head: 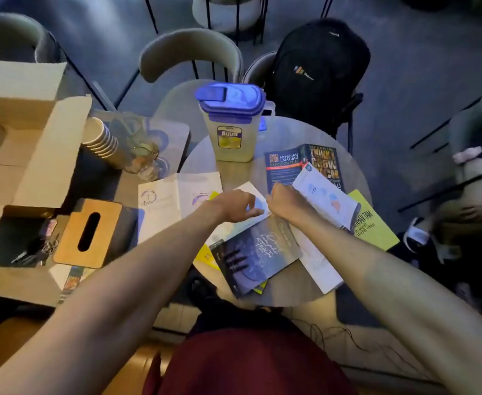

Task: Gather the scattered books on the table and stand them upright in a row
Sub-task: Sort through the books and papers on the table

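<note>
While the right hand (pixel 284 202) grips a white paperback (pixel 326 196) at two o'clock, the left hand (pixel 234 208) pinches a white book (pixel 249 192) at twelve. Both likely light and floppy: grasp near spines.

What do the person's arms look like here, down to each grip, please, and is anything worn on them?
Both the left arm and the right arm are bare to the frame edge: no sleeves, watch or bracelet show. The left grip and right grip are ungloved hands with no visible rings. Dark red clothing shows below.
</note>
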